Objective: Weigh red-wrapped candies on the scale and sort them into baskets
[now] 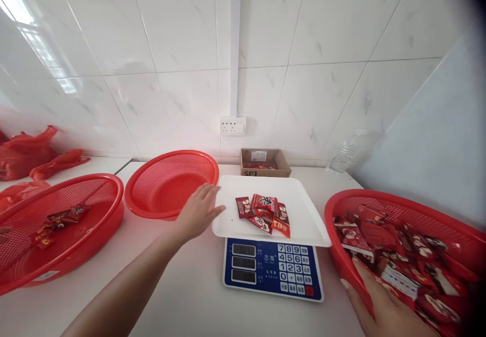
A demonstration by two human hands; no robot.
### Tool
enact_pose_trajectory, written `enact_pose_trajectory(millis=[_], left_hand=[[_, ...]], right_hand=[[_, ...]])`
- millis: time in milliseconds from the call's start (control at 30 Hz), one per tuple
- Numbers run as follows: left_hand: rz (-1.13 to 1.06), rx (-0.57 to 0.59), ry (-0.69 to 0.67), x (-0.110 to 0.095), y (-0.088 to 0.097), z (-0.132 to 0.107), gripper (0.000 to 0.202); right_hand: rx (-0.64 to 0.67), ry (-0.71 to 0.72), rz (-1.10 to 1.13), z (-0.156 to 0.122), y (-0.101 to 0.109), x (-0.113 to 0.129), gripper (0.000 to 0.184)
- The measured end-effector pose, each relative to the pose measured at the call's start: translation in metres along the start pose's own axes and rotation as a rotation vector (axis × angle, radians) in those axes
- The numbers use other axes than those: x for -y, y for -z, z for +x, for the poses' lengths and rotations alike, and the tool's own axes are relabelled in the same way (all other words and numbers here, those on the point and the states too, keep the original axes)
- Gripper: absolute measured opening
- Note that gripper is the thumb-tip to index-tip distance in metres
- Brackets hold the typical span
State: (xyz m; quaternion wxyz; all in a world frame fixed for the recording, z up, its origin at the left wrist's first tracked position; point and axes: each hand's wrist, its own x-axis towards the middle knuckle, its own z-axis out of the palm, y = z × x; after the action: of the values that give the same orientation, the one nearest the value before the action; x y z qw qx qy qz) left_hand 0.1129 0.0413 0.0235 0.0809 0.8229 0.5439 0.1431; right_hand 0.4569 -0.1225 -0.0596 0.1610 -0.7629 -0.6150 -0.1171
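My left hand [197, 213] reaches, thumb and fingers parted, to the left edge of the white tray [226, 220] atop a blue scale [271, 261] on the tabletop [178, 286]; whether it touches the tray I cannot tell. A small pile of red packets [265, 206] lies near the tray's middle. My right hand [393, 309] straddles the rim of the right basket [379, 195], filled with more packets, at the tabletop's right edge; how firmly it grips I cannot tell. A bare-bottomed middle basket [132, 187] stands just left of the tray, a left basket [110, 179] beside it holding a few packets. Toward the tabletop's back edge sits a cardboard box [268, 173].
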Motion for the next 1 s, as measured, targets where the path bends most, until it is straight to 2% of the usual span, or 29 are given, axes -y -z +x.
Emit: enact_pose_trajectory(millis=[100, 200, 300, 433, 567, 733, 867, 1000], left_hand=[[-0.090, 0.192, -0.280, -0.032, -0.012, 0.017, 0.072], [-0.099, 0.330, -0.463, -0.055, -0.027, 0.039, 0.091], [-0.032, 0.349, -0.551, -0.065, -0.042, 0.063, 0.098], [0.083, 0.228, -0.609, -0.069, -0.053, 0.082, 0.068], [0.081, 0.152, -0.575, -0.071, -0.055, 0.085, 0.045], [0.002, 0.018, -0.439, -0.062, -0.041, 0.084, 0.037], [-0.110, -0.123, -0.284, -0.037, -0.012, 0.077, 0.034], [-0.125, -0.203, -0.077, 0.003, 0.019, 0.060, 0.034]], right_hand=[[0.037, -0.061, -0.096, 0.000, 0.008, 0.009, 0.060], [0.051, -0.104, -0.129, 0.001, 0.013, 0.014, 0.059], [0.064, -0.112, -0.128, 0.001, 0.017, 0.016, 0.058], [0.073, -0.131, -0.155, -0.001, 0.015, 0.015, 0.057], [0.040, -0.085, -0.157, -0.003, 0.006, 0.012, 0.059], [0.043, -0.071, -0.164, -0.002, 0.006, 0.011, 0.056], [0.075, -0.078, -0.128, -0.002, 0.008, 0.010, 0.054], [0.029, -0.071, -0.103, -0.004, 0.002, 0.008, 0.055]])
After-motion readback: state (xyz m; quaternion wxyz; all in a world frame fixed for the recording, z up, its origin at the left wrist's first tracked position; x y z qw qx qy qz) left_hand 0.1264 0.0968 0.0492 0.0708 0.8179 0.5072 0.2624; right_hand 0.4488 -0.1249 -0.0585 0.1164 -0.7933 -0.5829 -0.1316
